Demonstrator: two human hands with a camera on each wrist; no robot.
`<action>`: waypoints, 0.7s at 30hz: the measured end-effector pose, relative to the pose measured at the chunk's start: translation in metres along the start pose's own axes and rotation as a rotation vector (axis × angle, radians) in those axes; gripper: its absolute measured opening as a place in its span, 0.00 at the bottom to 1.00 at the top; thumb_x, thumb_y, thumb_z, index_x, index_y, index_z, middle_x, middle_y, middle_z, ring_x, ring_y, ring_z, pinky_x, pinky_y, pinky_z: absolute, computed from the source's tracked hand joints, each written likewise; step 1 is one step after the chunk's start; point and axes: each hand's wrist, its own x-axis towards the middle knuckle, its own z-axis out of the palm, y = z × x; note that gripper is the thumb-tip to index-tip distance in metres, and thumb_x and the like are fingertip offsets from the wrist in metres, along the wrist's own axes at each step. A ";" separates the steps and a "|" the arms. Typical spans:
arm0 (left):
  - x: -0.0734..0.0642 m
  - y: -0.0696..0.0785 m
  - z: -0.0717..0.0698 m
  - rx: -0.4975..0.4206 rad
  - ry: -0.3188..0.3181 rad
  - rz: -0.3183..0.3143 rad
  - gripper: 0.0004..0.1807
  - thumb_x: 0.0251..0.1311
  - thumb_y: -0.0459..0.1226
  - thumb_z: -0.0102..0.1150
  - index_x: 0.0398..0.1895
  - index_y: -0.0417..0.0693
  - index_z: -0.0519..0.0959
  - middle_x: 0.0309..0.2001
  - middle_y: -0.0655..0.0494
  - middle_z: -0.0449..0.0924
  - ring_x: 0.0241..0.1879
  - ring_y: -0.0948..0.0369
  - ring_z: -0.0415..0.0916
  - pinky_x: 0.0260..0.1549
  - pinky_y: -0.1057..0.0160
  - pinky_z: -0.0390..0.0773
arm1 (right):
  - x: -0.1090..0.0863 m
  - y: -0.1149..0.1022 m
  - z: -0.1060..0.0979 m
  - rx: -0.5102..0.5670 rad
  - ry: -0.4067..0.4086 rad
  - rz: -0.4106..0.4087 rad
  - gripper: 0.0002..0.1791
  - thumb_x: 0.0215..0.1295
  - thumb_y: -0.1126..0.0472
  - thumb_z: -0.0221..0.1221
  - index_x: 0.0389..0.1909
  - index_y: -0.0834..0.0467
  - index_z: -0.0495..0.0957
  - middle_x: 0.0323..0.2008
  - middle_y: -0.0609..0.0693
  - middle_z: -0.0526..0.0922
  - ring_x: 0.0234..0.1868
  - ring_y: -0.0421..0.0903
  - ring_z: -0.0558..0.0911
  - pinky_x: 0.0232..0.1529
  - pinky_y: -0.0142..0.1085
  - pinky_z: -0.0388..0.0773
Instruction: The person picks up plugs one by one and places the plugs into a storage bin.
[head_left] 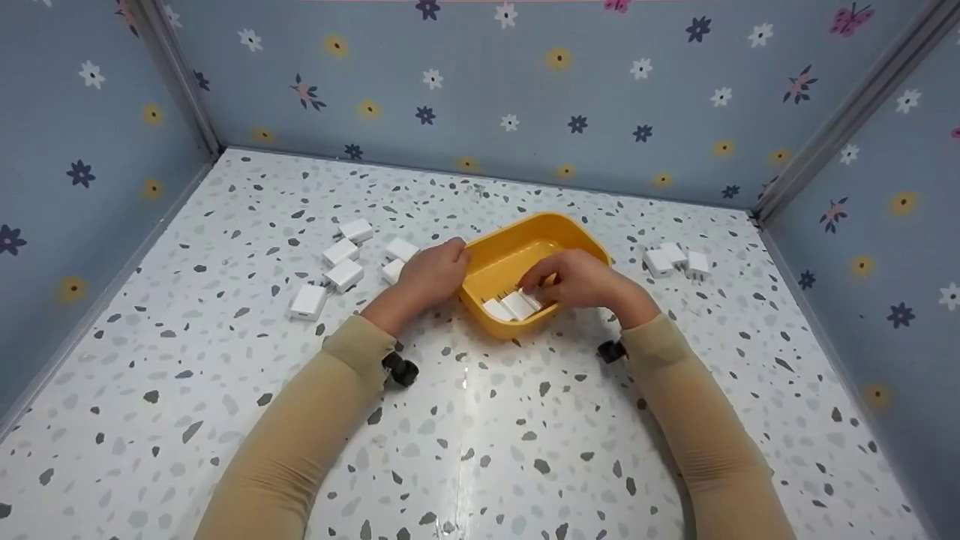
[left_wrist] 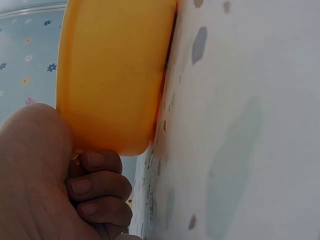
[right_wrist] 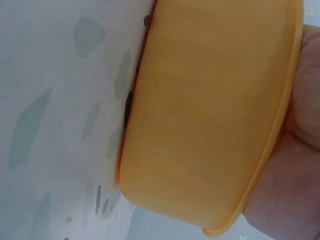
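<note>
A yellow plastic bin [head_left: 495, 259] stands tilted in direction across the middle of the table. My left hand [head_left: 436, 271] grips its left rim, fingers curled against the outer wall in the left wrist view. Inside the bin, white plug chargers [head_left: 517, 305] lie side by side at the near end, metal prongs pointing away from me. My right hand [head_left: 577, 279] reaches over the right rim with bent fingers, pinching the charger at the right end of that row. Its fingertips are partly hidden. In the right wrist view, the bin wall [right_wrist: 210, 110] covers the fingers.
Left of the bin lie several more white chargers [head_left: 345, 275], two of them close beside my left hand. Three chargers [head_left: 673, 259] sit together to the right. Flowered panels [head_left: 480, 82] enclose the speckled table [head_left: 495, 435] at the back and both sides.
</note>
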 end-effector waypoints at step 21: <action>0.000 0.001 0.000 0.011 0.007 0.006 0.20 0.88 0.50 0.35 0.56 0.50 0.75 0.43 0.46 0.79 0.43 0.48 0.77 0.49 0.45 0.77 | -0.001 0.005 0.002 0.026 0.113 -0.023 0.22 0.74 0.66 0.70 0.67 0.61 0.84 0.61 0.58 0.85 0.56 0.55 0.87 0.55 0.51 0.87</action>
